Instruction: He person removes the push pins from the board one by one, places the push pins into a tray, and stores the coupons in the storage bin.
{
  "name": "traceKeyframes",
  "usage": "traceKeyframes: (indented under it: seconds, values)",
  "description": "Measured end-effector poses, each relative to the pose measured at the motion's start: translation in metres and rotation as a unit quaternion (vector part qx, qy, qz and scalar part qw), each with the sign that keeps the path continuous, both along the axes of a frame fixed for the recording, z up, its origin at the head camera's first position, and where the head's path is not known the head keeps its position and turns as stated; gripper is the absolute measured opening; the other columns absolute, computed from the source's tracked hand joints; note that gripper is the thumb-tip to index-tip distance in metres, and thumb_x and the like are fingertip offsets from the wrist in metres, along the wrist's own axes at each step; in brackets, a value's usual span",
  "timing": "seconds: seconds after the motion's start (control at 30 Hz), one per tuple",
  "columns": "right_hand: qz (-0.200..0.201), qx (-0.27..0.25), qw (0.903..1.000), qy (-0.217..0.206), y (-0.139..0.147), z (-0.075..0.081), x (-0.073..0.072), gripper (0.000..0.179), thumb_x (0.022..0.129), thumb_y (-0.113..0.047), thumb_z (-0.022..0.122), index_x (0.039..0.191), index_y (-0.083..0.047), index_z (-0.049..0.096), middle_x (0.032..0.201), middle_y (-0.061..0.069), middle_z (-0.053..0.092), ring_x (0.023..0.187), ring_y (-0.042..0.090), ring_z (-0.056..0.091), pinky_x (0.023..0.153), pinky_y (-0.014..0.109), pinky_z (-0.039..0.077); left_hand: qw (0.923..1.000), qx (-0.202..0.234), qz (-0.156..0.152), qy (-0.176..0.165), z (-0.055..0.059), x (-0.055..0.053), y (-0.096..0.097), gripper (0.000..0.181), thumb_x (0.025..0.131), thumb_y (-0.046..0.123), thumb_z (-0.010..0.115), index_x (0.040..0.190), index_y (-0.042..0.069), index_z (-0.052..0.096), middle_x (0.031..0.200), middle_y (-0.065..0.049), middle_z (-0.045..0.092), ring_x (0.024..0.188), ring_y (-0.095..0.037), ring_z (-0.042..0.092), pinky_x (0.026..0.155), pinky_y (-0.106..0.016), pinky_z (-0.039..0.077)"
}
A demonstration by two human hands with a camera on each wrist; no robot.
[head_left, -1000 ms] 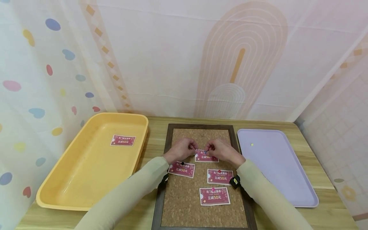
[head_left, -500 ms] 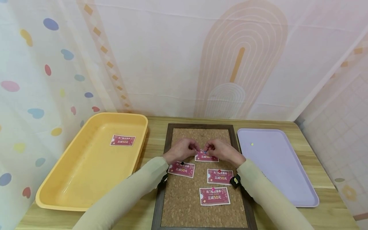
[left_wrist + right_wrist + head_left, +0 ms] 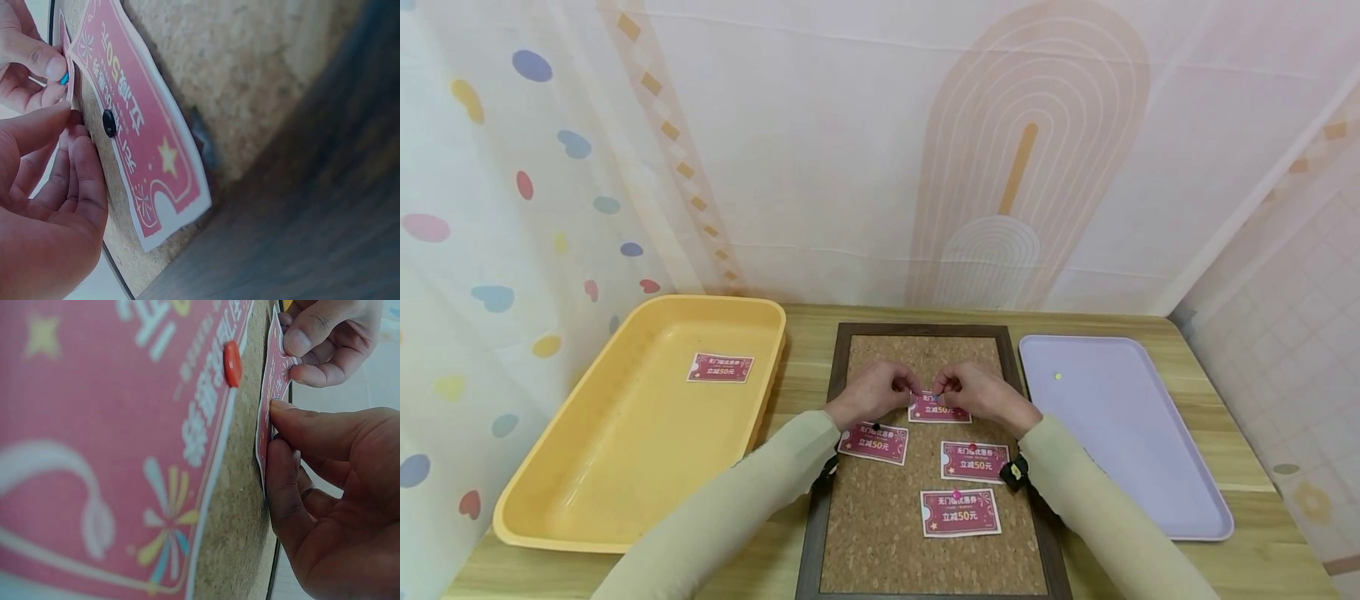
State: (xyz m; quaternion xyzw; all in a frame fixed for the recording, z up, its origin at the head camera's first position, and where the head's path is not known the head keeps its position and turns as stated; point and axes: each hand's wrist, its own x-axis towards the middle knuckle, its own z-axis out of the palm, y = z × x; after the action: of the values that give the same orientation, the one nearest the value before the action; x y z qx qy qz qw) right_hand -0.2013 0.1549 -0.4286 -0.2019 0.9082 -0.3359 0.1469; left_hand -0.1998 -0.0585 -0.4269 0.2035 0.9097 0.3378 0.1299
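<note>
In the head view, a red coupon [image 3: 942, 409] lies near the upper middle of the cork board [image 3: 880, 533]. My left hand [image 3: 877, 390] pinches its upper left corner between thumb and fingers. My right hand [image 3: 979, 392] pinches a blue thumbtack [image 3: 64, 79] at the coupon's top edge; its point is hidden. Lower on the board are three more coupons: one with a black thumbtack [image 3: 109, 123], one with a red thumbtack [image 3: 232, 364], and one with a pink thumbtack [image 3: 956, 495].
To the left stands a yellow tray [image 3: 625, 450] with one loose coupon [image 3: 721, 367] in it. A lilac tray [image 3: 1135, 450] on the right holds a yellow thumbtack [image 3: 1057, 377]. The board's dark frame [image 3: 925, 329] lies close to the curtain behind the table.
My left fingers have shifted slightly right along the coupon's top edge. The right hand stays at the thumbtack, almost still.
</note>
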Motion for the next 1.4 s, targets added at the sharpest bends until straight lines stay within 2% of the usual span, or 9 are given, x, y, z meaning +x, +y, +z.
traceKeyframes:
  seconds: [0.2, 0.3, 0.43, 0.8, 0.97, 1.1, 1.27, 1.4]
  values:
    - [0.006, -0.006, 1.0000, -0.002, 0.002, 0.000, 0.000, 0.004, 0.094, -0.007, 0.073, 0.093, -0.003, 0.073, 0.080, -0.003, 0.064, 0.070, 0.010, 0.053, 0.066, 0.027, 0.043, 1.0000, 0.007, -0.001, -0.007, 0.000, 0.001, 0.001, 0.015, 0.091, 0.000, 0.071, 0.100, 0.011, 0.077, 0.093, -0.003, 0.072, 0.083, -0.011, 0.062, 0.077, -0.029, 0.051]
    - [0.007, -0.006, 0.9999, -0.008, 0.002, 0.001, 0.000, 0.001, 0.094, -0.006, 0.072, 0.093, -0.005, 0.073, 0.079, -0.003, 0.064, 0.070, 0.010, 0.052, 0.065, 0.027, 0.042, 0.9999, 0.008, 0.000, -0.007, 0.000, 0.001, 0.001, 0.016, 0.091, 0.000, 0.071, 0.101, 0.011, 0.077, 0.093, -0.002, 0.072, 0.083, -0.011, 0.062, 0.077, -0.029, 0.051]
    - [0.009, -0.007, 0.9999, -0.011, 0.003, 0.002, 0.001, 0.007, 0.094, -0.003, 0.071, 0.092, -0.009, 0.073, 0.079, -0.003, 0.064, 0.070, 0.011, 0.052, 0.065, 0.027, 0.042, 0.9999, 0.007, 0.001, -0.008, 0.000, 0.001, 0.001, 0.014, 0.092, 0.002, 0.072, 0.100, 0.011, 0.077, 0.092, -0.002, 0.072, 0.083, -0.011, 0.062, 0.077, -0.029, 0.051]
    - [0.022, -0.002, 0.9997, -0.011, 0.005, 0.004, 0.000, 0.008, 0.096, -0.005, 0.069, 0.092, -0.010, 0.071, 0.078, -0.004, 0.063, 0.068, 0.011, 0.052, 0.063, 0.028, 0.041, 1.0000, 0.005, 0.002, -0.006, 0.000, 0.001, 0.001, 0.014, 0.092, 0.001, 0.071, 0.100, 0.011, 0.077, 0.088, 0.001, 0.070, 0.081, -0.011, 0.061, 0.075, -0.029, 0.050]
    - [0.029, -0.024, 0.9990, -0.024, 0.007, 0.006, 0.000, 0.007, 0.098, -0.005, 0.068, 0.093, -0.008, 0.072, 0.082, -0.002, 0.065, 0.072, 0.012, 0.053, 0.068, 0.030, 0.044, 1.0000, 0.006, 0.004, -0.006, 0.000, 0.001, 0.001, 0.014, 0.091, 0.001, 0.071, 0.101, 0.010, 0.076, 0.088, 0.000, 0.070, 0.082, -0.012, 0.061, 0.076, -0.030, 0.051]
    - [0.032, -0.061, 0.9972, -0.028, 0.011, 0.007, 0.000, 0.009, 0.099, -0.001, 0.063, 0.097, -0.003, 0.071, 0.088, 0.003, 0.067, 0.079, 0.014, 0.058, 0.074, 0.031, 0.050, 1.0000, 0.009, 0.002, -0.004, 0.000, 0.000, 0.000, 0.015, 0.091, 0.001, 0.071, 0.102, 0.009, 0.076, 0.090, -0.002, 0.071, 0.083, -0.012, 0.062, 0.078, -0.031, 0.052]
    - [0.013, -0.080, 0.9967, -0.003, 0.019, 0.008, 0.003, 0.010, 0.100, -0.002, 0.060, 0.100, -0.002, 0.071, 0.090, 0.005, 0.068, 0.081, 0.015, 0.062, 0.075, 0.032, 0.053, 0.9996, 0.021, 0.010, -0.013, 0.002, 0.001, -0.001, 0.014, 0.092, 0.000, 0.069, 0.102, 0.008, 0.075, 0.088, -0.001, 0.069, 0.081, -0.013, 0.061, 0.076, -0.031, 0.051]
    - [-0.010, -0.080, 0.9964, 0.026, 0.024, 0.012, 0.007, 0.008, 0.101, -0.007, 0.062, 0.100, -0.005, 0.070, 0.090, 0.004, 0.069, 0.081, 0.015, 0.062, 0.073, 0.033, 0.050, 0.9991, 0.033, 0.021, -0.017, 0.004, 0.002, -0.001, 0.014, 0.092, 0.000, 0.069, 0.103, 0.007, 0.074, 0.087, -0.002, 0.069, 0.082, -0.014, 0.062, 0.077, -0.031, 0.051]
